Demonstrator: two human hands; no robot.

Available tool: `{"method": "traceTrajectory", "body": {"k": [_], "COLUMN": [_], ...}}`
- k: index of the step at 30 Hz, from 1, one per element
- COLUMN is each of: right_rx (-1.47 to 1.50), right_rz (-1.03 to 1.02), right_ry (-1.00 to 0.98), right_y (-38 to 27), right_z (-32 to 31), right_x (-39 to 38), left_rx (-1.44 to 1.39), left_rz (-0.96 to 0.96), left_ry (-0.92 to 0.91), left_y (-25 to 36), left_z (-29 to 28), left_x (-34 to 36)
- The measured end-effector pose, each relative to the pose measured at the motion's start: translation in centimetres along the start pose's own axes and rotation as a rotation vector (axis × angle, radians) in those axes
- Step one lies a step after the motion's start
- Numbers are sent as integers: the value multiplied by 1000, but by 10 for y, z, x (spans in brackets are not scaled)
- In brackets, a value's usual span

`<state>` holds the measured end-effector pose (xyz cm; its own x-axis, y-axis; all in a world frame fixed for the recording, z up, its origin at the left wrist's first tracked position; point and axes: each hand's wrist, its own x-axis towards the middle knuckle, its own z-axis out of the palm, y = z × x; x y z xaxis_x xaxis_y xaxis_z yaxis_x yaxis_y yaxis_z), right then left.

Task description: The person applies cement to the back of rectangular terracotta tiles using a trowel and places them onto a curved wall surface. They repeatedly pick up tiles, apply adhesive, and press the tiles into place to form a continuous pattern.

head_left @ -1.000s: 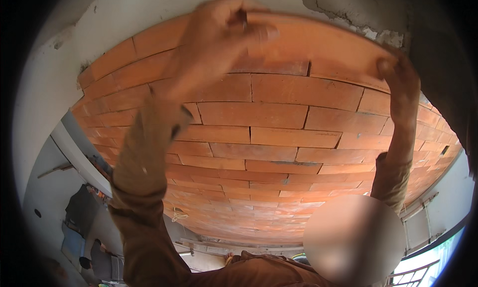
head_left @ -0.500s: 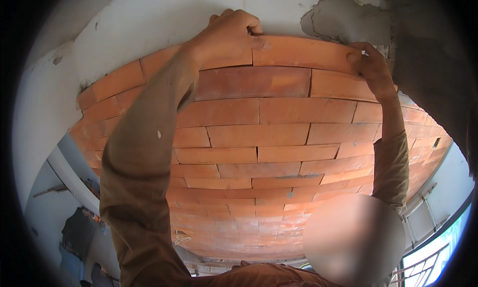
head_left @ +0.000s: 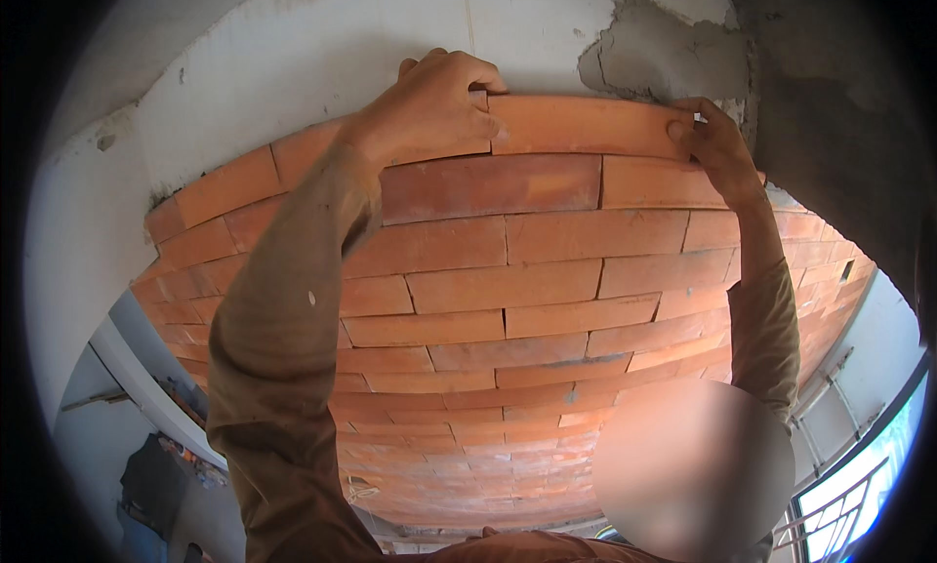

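Both my arms reach up to the top course of a terracotta tiled surface (head_left: 506, 239), against a pale plastered band (head_left: 410, 17). My left hand (head_left: 444, 100) has bent fingers at the left end of an orange rectangular tile (head_left: 576, 124), gripping its edge beside the adjoining tile (head_left: 303, 158). My right hand (head_left: 717, 148) pinches the same tile's right end, thumb on its face. The tile lies above a darker red tile (head_left: 488, 187), in line with the top course. Cracked grey plaster (head_left: 644, 46) shows just above it.
Dark rough concrete (head_left: 839, 124) curves down on the right. Farther off are a ladder-like frame (head_left: 835, 407), a bright window with railings (head_left: 859, 475), dark objects (head_left: 151, 475) at lower left and a loop of cord (head_left: 359, 488). A blurred round patch hides the lower right.
The held tile, blurred and higher in the picture a second ago, now sits in line with the top course. Both hands have shifted with it; since half a second ago the whole view has shifted slightly.
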<state>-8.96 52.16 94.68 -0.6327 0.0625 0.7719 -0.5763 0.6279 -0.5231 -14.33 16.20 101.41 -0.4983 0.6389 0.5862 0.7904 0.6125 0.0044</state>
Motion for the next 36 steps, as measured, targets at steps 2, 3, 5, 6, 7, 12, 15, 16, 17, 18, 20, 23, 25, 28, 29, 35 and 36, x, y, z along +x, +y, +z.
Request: {"method": "traceTrajectory", "body": {"k": [2,3,5,6,7,12,15,16,17,18,20,23,25,28,29,35,36], "right_rx": [-45,-69,-2,32,65,-432,-160,-162,-165,-130,-212,-113,301,589,554,277,290], "right_rz": [34,51,14,-4,-73,-373,-385,-428,-472,-535,-716,-788,-617,-351,-339,-421,-496], "right_ry": [13,21,36,45,83,364,488,479,471,467,501,488,440,306,229,-170,-287], "right_y": [-6,-8,-8,-8,-8,-20,-72,-96,-124,-140,-193,-179,-137,-133,-130,-124,-114], "right_z": [2,4,7,7,3,-41,-36,-25,-13,2,-13,-18,38,62,57,11,-2], "right_x": [-1,-1,-2,-2,-1,6,0,-5,-14,-15,-30,-11,3,-7,-3,14,21], "left_rx": [37,55,66,72,64,-115,-167,-175,-167,-154,-178,-354,-398,-560,-540,-496,-519], "left_rz": [-2,-1,22,34,91,145,253,267,262,250,345,335,207,208,174,179,152], "left_ry": [3,4,69,101,160,195,296,307,290,269,410,475,439,467,460,568,600], "left_y": [2,3,7,9,5,17,28,28,31,32,64,80,62,75,83,59,56], "left_z": [0,1,0,0,4,6,6,6,4,2,-1,0,6,20,19,6,-2], "left_x": [0,0,-3,-5,-1,8,3,1,-1,-5,19,24,5,17,16,10,0]}}
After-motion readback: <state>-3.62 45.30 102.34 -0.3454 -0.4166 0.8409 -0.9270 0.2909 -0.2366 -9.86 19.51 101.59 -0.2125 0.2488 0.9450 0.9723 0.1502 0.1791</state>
